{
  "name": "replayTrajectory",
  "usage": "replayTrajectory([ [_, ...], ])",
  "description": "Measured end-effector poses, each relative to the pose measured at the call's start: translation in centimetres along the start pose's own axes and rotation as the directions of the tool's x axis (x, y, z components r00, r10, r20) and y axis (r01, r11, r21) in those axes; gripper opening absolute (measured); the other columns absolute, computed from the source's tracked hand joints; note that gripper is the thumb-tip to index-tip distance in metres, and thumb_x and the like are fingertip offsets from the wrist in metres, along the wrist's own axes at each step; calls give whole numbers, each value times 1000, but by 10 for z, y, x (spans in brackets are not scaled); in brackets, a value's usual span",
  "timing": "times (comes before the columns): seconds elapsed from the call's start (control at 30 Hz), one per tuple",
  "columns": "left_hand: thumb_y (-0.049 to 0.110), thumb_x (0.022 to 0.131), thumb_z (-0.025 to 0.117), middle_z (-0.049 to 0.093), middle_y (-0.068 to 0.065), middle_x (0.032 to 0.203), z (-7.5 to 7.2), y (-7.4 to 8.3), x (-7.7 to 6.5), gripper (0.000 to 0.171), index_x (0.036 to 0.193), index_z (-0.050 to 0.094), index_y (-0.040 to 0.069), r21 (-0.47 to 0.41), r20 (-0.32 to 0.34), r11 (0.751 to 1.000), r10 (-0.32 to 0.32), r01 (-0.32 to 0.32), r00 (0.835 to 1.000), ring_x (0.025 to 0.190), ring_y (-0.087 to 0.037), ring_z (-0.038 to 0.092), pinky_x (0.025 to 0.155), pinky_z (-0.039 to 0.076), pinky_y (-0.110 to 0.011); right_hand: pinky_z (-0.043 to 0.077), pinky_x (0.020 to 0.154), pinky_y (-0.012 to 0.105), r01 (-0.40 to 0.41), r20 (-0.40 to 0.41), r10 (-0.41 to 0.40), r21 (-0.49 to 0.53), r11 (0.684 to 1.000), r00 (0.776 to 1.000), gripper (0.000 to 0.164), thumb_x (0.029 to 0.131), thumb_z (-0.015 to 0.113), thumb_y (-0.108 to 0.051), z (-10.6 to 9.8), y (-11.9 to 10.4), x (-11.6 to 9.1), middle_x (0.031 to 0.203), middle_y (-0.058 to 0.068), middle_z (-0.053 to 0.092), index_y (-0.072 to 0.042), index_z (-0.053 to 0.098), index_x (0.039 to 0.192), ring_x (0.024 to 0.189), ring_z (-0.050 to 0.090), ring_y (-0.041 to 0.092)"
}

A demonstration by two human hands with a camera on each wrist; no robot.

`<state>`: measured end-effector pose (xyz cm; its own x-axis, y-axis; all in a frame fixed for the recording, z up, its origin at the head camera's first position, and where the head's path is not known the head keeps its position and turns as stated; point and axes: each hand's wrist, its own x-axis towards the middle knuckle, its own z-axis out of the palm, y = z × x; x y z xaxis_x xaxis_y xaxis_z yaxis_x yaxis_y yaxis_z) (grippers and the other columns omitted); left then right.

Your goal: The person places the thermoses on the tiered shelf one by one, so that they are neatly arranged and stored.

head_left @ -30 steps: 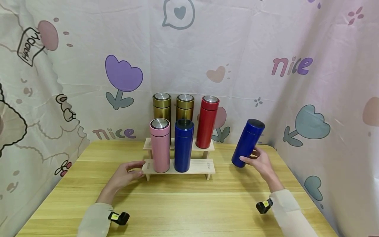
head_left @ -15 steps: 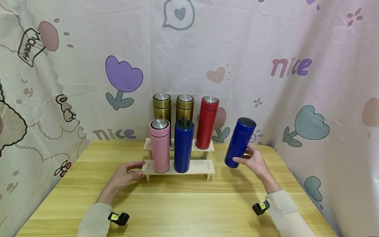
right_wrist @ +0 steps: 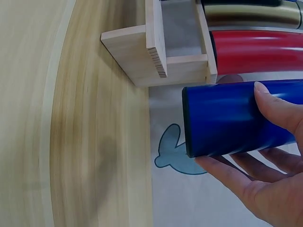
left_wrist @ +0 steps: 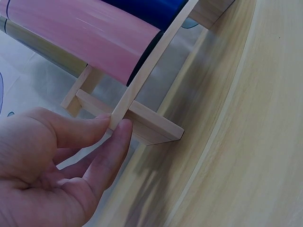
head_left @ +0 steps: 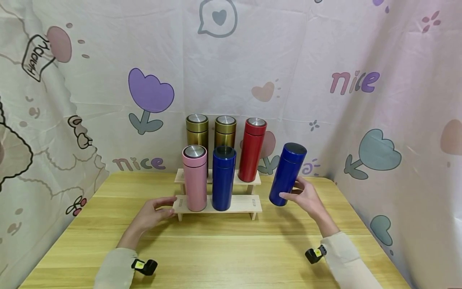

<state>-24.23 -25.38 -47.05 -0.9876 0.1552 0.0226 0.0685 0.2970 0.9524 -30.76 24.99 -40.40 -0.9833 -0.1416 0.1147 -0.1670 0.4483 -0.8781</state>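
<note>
My right hand (head_left: 304, 198) grips a blue thermos bottle (head_left: 288, 174) round its lower part; the bottle leans to the right beside the rack, and the right wrist view shows its base held off the tabletop. With thumb and finger, my left hand (left_wrist: 61, 165) pinches the left end of the lower shelf of a two-step wooden rack (head_left: 240, 204). On that lower step stand a pink thermos (head_left: 195, 182) and another blue thermos (head_left: 223, 182). Behind them, the upper step bears two gold thermoses (head_left: 197, 134), (head_left: 225, 134) and a red thermos (head_left: 252, 150) at its right end.
The wooden table (head_left: 216, 253) reaches back to a printed cloth curtain (head_left: 306, 52), which hangs close behind the rack and along both sides. A small black camera (head_left: 144, 266) sits at the left wrist, and another black camera (head_left: 315, 254) at the right.
The right hand has carried its blue thermos leftward, closer to the rack, and the bottle now tilts a little less. My left hand keeps its place on the rack.
</note>
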Motion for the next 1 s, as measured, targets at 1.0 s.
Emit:
replayTrajectory([
  [1.0,1,100,60,50,-38,146,0,-2,1,50,147,47,-13,-8,0,1000,-1,1,1000,113,-25,71,93,64,-29,59,103,54,12,52,-13,10,1000,999,77,86,85,-23,19,-11,0,142,24,61,-8,46,151,121,65,43],
])
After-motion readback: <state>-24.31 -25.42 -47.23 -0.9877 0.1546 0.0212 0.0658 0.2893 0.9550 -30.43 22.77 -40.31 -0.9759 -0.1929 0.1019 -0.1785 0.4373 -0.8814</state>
